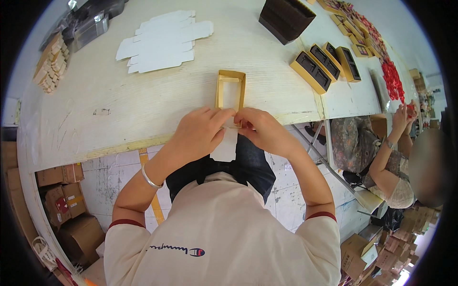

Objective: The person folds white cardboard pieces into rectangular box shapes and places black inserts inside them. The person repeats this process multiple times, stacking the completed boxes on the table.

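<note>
A gold cardboard box [242, 90], folded up into a long narrow tray shape, lies on the table in front of me. Its long walls stand up, and a white flap [224, 148] hangs from its near end over the table edge. My left hand [202, 131] pinches the near end from the left, with thumb and forefinger close together. From the right, my right hand [265, 128] grips the same end at its corner, fingers curled. The fingertips of both hands almost meet there and partly hide the folded end.
Flat white carton blanks [164, 43] lie beyond the box. A dark foam stack [287, 20] and several gold boxes with black inserts [312, 71] stand at right. Pale blocks [51, 64] and dark plastic packs [90, 29] sit far left. A co-worker [389, 167] handles something red.
</note>
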`<action>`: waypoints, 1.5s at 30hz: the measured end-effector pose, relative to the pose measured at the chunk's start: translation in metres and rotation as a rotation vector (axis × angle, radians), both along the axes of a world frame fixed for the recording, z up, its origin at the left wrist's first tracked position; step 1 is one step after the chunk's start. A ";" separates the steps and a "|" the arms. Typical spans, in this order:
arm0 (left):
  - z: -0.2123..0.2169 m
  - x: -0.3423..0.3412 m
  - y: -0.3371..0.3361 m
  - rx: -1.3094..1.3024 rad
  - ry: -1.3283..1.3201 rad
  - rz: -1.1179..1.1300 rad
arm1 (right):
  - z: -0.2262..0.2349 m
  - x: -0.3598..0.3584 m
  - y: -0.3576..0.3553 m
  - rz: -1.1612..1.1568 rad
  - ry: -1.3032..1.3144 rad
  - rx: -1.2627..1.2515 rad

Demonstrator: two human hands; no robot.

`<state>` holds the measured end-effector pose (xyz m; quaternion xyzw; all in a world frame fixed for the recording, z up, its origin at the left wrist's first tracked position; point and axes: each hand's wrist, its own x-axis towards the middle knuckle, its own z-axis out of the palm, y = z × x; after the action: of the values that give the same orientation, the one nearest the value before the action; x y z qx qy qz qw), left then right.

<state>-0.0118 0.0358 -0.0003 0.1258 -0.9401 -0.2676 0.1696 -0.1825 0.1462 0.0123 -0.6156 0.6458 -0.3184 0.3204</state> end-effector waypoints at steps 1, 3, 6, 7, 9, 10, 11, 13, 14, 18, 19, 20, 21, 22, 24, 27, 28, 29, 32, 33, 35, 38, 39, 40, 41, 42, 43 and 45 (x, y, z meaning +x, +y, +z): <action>-0.002 0.000 0.000 0.015 0.013 -0.001 | 0.000 0.001 0.001 -0.006 -0.021 0.022; -0.006 0.000 -0.002 0.043 0.041 -0.003 | -0.008 0.006 0.002 -0.027 0.011 -0.090; -0.007 -0.006 -0.007 0.184 0.040 0.023 | -0.011 0.012 0.003 -0.098 -0.031 -0.091; -0.010 -0.005 -0.008 0.164 0.069 0.011 | -0.012 0.014 0.004 -0.127 -0.061 -0.064; -0.016 -0.004 -0.010 0.125 0.129 -0.015 | -0.015 0.016 0.015 -0.169 -0.171 -0.146; -0.015 -0.005 -0.010 0.141 0.119 -0.004 | -0.016 0.016 0.020 -0.191 -0.225 -0.187; -0.012 -0.006 -0.009 0.157 0.109 0.007 | -0.015 0.013 0.023 -0.134 0.027 -0.288; -0.011 -0.006 -0.010 0.243 0.085 0.009 | -0.016 0.009 0.028 -0.013 0.530 -0.483; -0.011 -0.007 -0.014 0.315 0.073 0.000 | -0.019 0.010 0.026 -0.003 0.508 -0.515; -0.007 -0.010 -0.019 0.387 0.062 -0.030 | -0.039 0.007 0.013 0.010 0.370 -0.652; -0.005 -0.008 -0.024 0.442 -0.012 -0.094 | -0.044 0.005 0.009 0.007 0.322 -0.693; -0.003 -0.007 -0.026 0.631 -0.006 -0.089 | -0.047 0.006 0.009 -0.038 0.172 -0.618; 0.001 -0.006 -0.028 0.816 0.001 -0.079 | -0.049 0.007 0.007 -0.079 0.023 -0.545; 0.004 -0.005 -0.030 1.002 0.009 -0.070 | -0.050 0.008 0.005 -0.119 -0.126 -0.469; -0.010 -0.003 -0.033 0.838 0.036 -0.104 | -0.051 0.017 -0.003 -0.272 -0.447 -0.444; -0.022 -0.004 -0.023 0.683 0.163 -0.046 | -0.045 0.024 -0.003 -0.360 -0.350 -0.454; -0.017 -0.005 -0.021 0.691 0.175 -0.026 | -0.042 0.025 -0.003 -0.366 -0.222 -0.467; -0.014 -0.005 -0.018 0.699 0.188 -0.005 | -0.042 0.026 -0.002 -0.327 -0.022 -0.508; -0.014 -0.005 -0.009 0.441 0.213 0.079 | -0.040 0.025 -0.001 -0.212 0.478 -0.601; -0.016 -0.005 -0.004 0.367 0.244 0.085 | -0.036 0.023 -0.002 -0.188 0.577 -0.625; -0.023 -0.005 0.005 0.220 0.304 0.101 | -0.034 0.018 -0.003 -0.108 0.666 -0.588; -0.023 -0.003 0.006 0.047 0.212 0.126 | -0.034 0.012 -0.007 0.020 0.625 -0.379; -0.019 -0.003 0.003 0.072 0.137 0.106 | -0.030 0.012 -0.009 0.049 0.602 -0.281; -0.010 -0.004 -0.002 0.095 0.064 0.085 | -0.023 0.011 -0.011 0.077 0.580 -0.183; -0.003 -0.005 -0.008 0.118 -0.009 0.064 | -0.016 0.008 -0.013 0.122 0.445 -0.116; 0.002 -0.004 -0.013 0.117 -0.034 0.018 | -0.007 0.003 -0.017 0.170 0.311 -0.054; 0.005 -0.003 -0.019 0.114 -0.057 -0.032 | 0.001 -0.002 -0.022 0.213 0.179 0.007; 0.009 -0.001 -0.028 0.074 -0.092 -0.111 | 0.017 -0.012 -0.036 -0.012 0.160 -0.278</action>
<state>-0.0132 0.0076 0.0089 0.0918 -0.9419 -0.3050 0.1063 -0.1948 0.1104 0.0295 -0.6734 0.6227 -0.3565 0.1778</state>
